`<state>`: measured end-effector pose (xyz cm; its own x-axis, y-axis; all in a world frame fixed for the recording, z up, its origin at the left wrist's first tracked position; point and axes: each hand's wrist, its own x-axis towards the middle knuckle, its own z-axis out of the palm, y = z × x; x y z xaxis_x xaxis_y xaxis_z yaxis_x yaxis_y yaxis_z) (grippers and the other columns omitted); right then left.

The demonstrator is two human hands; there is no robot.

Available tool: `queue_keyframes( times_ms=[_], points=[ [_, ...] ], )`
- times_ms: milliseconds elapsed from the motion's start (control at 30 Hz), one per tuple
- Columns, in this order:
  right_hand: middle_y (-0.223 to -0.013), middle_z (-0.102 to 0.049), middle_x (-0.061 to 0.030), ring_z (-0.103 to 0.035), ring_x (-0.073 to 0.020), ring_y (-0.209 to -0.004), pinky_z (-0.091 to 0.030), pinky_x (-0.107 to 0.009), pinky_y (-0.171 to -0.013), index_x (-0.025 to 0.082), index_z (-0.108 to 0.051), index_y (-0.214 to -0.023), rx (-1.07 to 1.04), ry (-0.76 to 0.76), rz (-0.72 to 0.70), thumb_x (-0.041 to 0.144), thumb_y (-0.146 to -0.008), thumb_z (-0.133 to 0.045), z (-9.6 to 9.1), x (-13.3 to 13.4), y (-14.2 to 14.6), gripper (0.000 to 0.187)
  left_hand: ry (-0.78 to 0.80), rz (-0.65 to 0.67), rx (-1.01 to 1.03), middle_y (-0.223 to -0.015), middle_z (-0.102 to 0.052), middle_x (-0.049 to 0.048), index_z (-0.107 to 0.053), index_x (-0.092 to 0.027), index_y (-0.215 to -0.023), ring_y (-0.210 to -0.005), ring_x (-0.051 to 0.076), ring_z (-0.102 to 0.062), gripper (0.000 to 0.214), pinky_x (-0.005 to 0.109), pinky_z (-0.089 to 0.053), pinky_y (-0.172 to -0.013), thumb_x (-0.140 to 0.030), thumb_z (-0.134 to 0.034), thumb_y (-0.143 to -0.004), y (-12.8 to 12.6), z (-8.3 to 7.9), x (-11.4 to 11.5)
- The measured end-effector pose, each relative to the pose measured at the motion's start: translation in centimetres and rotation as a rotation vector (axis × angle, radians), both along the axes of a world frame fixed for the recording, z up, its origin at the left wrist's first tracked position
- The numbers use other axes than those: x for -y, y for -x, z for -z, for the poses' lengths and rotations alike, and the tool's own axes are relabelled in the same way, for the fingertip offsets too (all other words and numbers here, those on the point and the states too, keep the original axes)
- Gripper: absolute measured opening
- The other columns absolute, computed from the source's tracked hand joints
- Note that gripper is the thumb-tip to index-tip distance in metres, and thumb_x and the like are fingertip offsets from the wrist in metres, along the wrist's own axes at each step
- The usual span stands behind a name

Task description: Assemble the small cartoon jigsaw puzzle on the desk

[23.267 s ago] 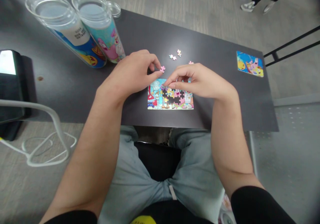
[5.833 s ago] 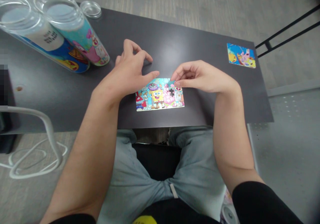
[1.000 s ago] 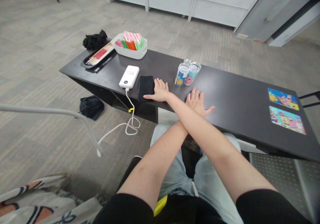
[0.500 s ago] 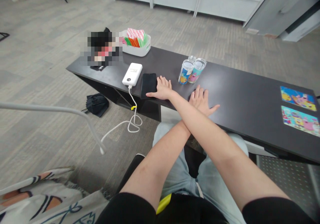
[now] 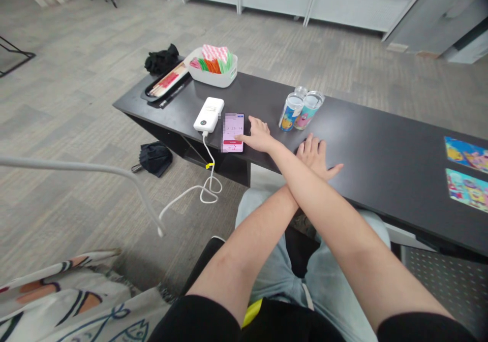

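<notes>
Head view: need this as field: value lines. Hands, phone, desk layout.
right hand: thumb over phone, contact unclear
left hand: palm down on desk, near two canisters
arms: crossed, right on top
phone: screen lit
beside phone: power bank, cable attached
picture-left on desk: basket, tray
picture-right on desk: two puzzles, cropped by frame edge

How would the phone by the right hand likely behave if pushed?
Likely stiff: the phone is a thin, flat slab. It would probably slide, not roll or tip, lying flat on the smooth-looking table. It may fall if pushed toward the camera: its near end is close to the table's front edge.
</notes>
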<state>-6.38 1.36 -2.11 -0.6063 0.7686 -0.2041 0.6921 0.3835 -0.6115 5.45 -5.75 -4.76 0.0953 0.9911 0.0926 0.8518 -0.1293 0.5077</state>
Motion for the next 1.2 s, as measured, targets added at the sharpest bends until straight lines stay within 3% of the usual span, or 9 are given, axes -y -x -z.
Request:
queue_keyframes(
  times_ms=[233, 333, 433, 533, 600, 733, 933, 1067, 1200],
  points=[
    [-0.194, -0.058, -0.0262, -0.060, -0.0471, -0.182, -0.045, -0.071, -0.155, 0.015, -0.057, -0.192, -0.203, -0.096, 0.013, 0.037, -0.109, -0.086, 2.5, -2.2, -1.1, 0.090, 0.015, -0.013, 0.041, -0.199, -0.054, 0.0353, -0.068, -0.012, -0.191, -0.199, 0.050, -0.033, 0.084, 0.070, -0.034, -0.154, -0.058, -0.089, -0.124, -0.5, 0.7, -0.5],
    [-0.186, -0.058, -0.0214, -0.081, -0.0398, -0.148, -0.057, -0.070, -0.147, 0.024, -0.059, -0.185, -0.323, -0.063, -0.034, 0.032, -0.106, -0.087, 3.8, -3.2, -1.1, 0.085, 0.002, -0.026, 0.056, -0.198, -0.054, 0.0360, -0.070, -0.009, -0.189, -0.197, 0.052, -0.037, 0.084, 0.069, -0.037, -0.153, -0.060, -0.089, -0.124, -0.7, 1.3, -0.6],
    [-0.185, -0.052, -0.0215, -0.084, -0.0286, -0.112, -0.066, -0.065, -0.138, 0.022, -0.055, -0.185, -0.400, -0.008, -0.096, 0.031, -0.107, -0.087, 4.8, -4.1, -1.1, 0.085, -0.015, -0.034, 0.069, -0.196, -0.058, 0.0350, -0.073, -0.016, -0.187, -0.194, 0.051, -0.043, 0.078, 0.071, -0.039, -0.152, -0.057, -0.091, -0.123, -0.6, 1.2, -0.5],
    [-0.184, -0.047, -0.0224, -0.081, -0.0255, -0.103, -0.069, -0.065, -0.136, 0.021, -0.051, -0.186, -0.416, -0.004, -0.153, 0.033, -0.107, -0.089, 5.4, -4.8, -1.2, 0.089, -0.024, -0.044, 0.073, -0.196, -0.060, 0.0299, -0.073, -0.030, -0.188, -0.194, 0.050, -0.044, 0.074, 0.078, -0.037, -0.152, -0.053, -0.094, -0.121, -0.5, 0.7, -0.3],
    [-0.184, -0.047, -0.0211, -0.081, -0.0257, -0.102, -0.071, -0.066, -0.133, 0.023, -0.050, -0.187, -0.420, -0.009, -0.182, 0.034, -0.105, -0.091, 5.6, -5.2, -1.2, 0.092, -0.023, -0.050, 0.070, -0.196, -0.061, 0.0290, -0.072, -0.031, -0.189, -0.194, 0.051, -0.044, 0.076, 0.079, -0.038, -0.153, -0.053, -0.095, -0.120, -0.5, 0.4, -0.1],
    [-0.183, -0.047, -0.0210, -0.082, -0.0303, -0.110, -0.073, -0.069, -0.129, 0.025, -0.047, -0.189, -0.422, -0.022, -0.238, 0.036, -0.102, -0.094, 6.1, -5.9, -1.0, 0.099, -0.008, -0.043, 0.053, -0.196, -0.061, 0.0329, -0.074, -0.013, -0.183, -0.196, 0.050, -0.043, 0.076, 0.068, -0.044, -0.155, -0.057, -0.089, -0.122, -0.5, 0.4, 0.0],
    [-0.182, -0.046, -0.0246, -0.062, -0.0489, -0.172, -0.064, -0.074, -0.142, 0.021, -0.046, -0.187, -0.493, -0.013, -0.255, 0.035, -0.101, -0.093, 6.4, -6.8, -0.4, 0.099, -0.003, -0.039, 0.032, -0.197, -0.064, 0.0271, -0.075, -0.011, -0.178, -0.195, 0.048, -0.045, 0.072, 0.064, -0.045, -0.156, -0.059, -0.084, -0.125, -0.5, 0.4, 0.1],
    [-0.183, -0.046, -0.0260, -0.058, -0.0483, -0.177, -0.057, -0.077, -0.149, 0.018, -0.044, -0.188, -0.495, 0.021, -0.244, 0.034, -0.102, -0.091, 6.0, -6.7, -0.1, 0.099, 0.001, -0.041, 0.032, -0.198, -0.063, 0.0269, -0.072, -0.009, -0.181, -0.195, 0.047, -0.046, 0.073, 0.064, -0.045, -0.156, -0.057, -0.083, -0.126, -0.5, 0.3, 0.2],
    [-0.184, -0.047, -0.0242, -0.061, -0.0457, -0.171, -0.061, -0.075, -0.145, 0.021, -0.045, -0.191, -0.468, 0.030, -0.216, 0.033, -0.104, -0.090, 5.0, -5.8, -0.3, 0.099, 0.004, -0.058, 0.024, -0.198, -0.060, 0.0304, -0.074, -0.021, -0.182, -0.197, 0.046, -0.042, 0.073, 0.069, -0.042, -0.155, -0.061, -0.088, -0.123, -0.7, 0.9, 0.0]
  ],
)
